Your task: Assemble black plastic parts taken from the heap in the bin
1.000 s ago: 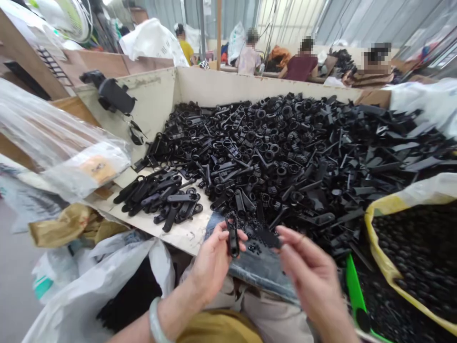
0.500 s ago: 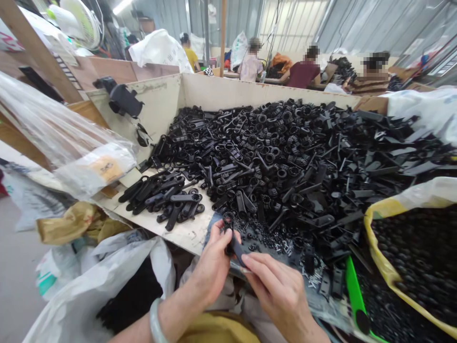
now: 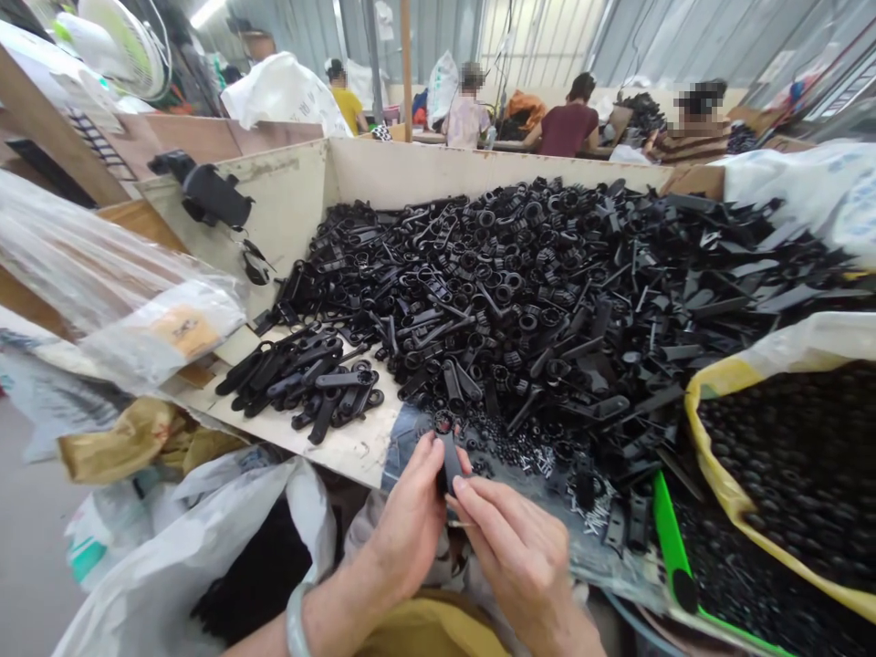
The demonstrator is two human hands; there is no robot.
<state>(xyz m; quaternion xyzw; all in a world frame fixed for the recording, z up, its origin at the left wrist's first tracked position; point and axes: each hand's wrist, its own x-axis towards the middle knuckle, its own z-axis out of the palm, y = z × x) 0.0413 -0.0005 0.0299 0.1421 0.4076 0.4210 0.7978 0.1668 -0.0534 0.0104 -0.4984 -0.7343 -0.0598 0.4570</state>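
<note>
Between my hands, at the front edge of the table, is a black plastic handle with a ring at its far end (image 3: pixel 450 456). My left hand (image 3: pixel 409 516) is closed around its left side, thumb on top, and a pale bangle circles that wrist. With thumb and fingers, my right hand (image 3: pixel 516 538) pinches the near end. A thin, light-coloured bit shows under the right fingertips, too small to name. Just beyond the hands lie small black parts (image 3: pixel 503 438) and metal pins (image 3: pixel 540 459). Left of them, similar black handles (image 3: pixel 342 388) lie in a loose pile.
A large heap of black plastic parts (image 3: pixel 493 292) fills the walled table. At right stand a yellow-rimmed sack (image 3: pixel 694 401) of black pieces and a bright green edge (image 3: pixel 671 529). A white sack (image 3: pixel 307 511) with black contents hangs at lower left. Several people sit working beyond.
The handle has turned more upright, its ring pointing away from me, and my right fingers have moved slightly up along it. The whole view has shifted a little.
</note>
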